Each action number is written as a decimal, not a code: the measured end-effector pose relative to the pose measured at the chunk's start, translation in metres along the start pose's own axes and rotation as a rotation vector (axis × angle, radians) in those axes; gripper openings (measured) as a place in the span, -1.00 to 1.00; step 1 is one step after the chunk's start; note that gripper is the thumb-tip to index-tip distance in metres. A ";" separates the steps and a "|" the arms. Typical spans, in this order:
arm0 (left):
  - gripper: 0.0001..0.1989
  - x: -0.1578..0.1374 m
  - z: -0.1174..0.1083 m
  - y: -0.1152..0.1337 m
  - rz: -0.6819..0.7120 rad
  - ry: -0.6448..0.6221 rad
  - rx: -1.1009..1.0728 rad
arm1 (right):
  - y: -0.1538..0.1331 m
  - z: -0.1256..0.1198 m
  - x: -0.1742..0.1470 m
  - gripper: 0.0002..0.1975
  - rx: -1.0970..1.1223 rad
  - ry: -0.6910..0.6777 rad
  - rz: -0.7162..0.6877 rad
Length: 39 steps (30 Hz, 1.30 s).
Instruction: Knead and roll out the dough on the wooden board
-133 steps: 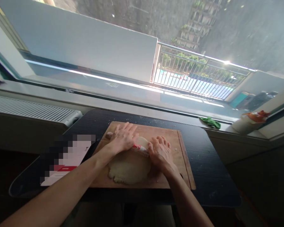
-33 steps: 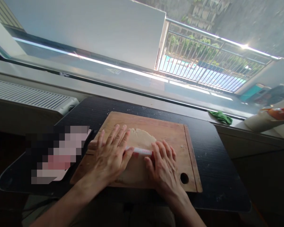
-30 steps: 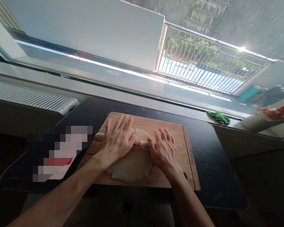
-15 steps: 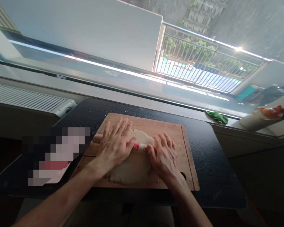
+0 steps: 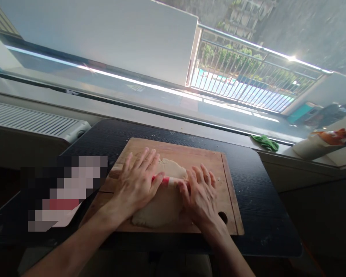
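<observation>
A rolling pin [image 5: 165, 181] with a red and white middle lies crosswise on a flattened sheet of pale dough [image 5: 158, 211]. My left hand [image 5: 140, 179] rests palm down over the pin's left part, fingers stretched out and thumb angled toward the middle. Over the pin's right part lies my right hand [image 5: 200, 188], palm down, its fingers spread and slightly bent. Both palms hide most of the pin. Beneath it all is a wooden cutting board [image 5: 202, 150]. The dough has a ragged far edge, and my left arm covers part of its left side.
The board sits on a dark table [image 5: 259, 196]. At the left lies a pixelated pinkish item [image 5: 67, 219]. A green cloth [image 5: 264, 142] is on the window sill beyond. A white radiator [image 5: 37, 121] stands behind the left side, and a pale container [image 5: 308, 146] at the right.
Both hands and the rolling pin have shifted slightly toward me over the dough. The pixelated item appears slightly farther left and lower in view.
</observation>
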State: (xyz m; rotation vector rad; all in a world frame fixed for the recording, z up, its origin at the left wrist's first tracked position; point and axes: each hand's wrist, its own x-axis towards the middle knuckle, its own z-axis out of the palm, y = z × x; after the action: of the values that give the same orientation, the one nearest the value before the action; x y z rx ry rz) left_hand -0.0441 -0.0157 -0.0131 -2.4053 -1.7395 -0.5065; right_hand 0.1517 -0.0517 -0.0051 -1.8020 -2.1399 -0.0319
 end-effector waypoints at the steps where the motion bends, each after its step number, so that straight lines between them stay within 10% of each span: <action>1: -0.43 0.016 0.004 -0.001 -0.032 0.010 0.005 | 0.002 0.001 0.016 -0.58 -0.014 0.005 0.033; 5: -0.41 0.049 0.009 -0.002 -0.067 -0.026 -0.015 | 0.009 0.002 0.053 -0.63 -0.031 -0.024 0.089; 13: -0.41 -0.023 -0.004 0.003 0.054 0.018 -0.023 | -0.001 -0.001 -0.019 -0.52 0.011 0.012 -0.039; 21: -0.38 0.060 0.014 -0.005 -0.087 -0.089 -0.026 | 0.012 0.002 0.064 -0.65 -0.044 -0.046 0.074; 29: -0.43 -0.017 -0.007 0.004 0.064 -0.054 -0.028 | -0.001 -0.001 -0.016 -0.50 -0.002 0.014 -0.035; 36: -0.41 0.070 0.015 -0.005 -0.086 -0.159 -0.048 | 0.015 0.007 0.068 -0.60 -0.043 -0.053 0.083; 39: -0.41 0.059 0.011 -0.003 -0.070 -0.167 -0.042 | 0.013 0.005 0.060 -0.61 -0.043 -0.039 0.072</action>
State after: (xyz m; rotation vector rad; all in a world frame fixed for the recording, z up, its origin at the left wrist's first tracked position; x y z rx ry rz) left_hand -0.0286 0.0412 -0.0032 -2.4867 -1.9040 -0.3627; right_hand 0.1552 0.0092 0.0040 -1.9172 -2.1142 -0.0258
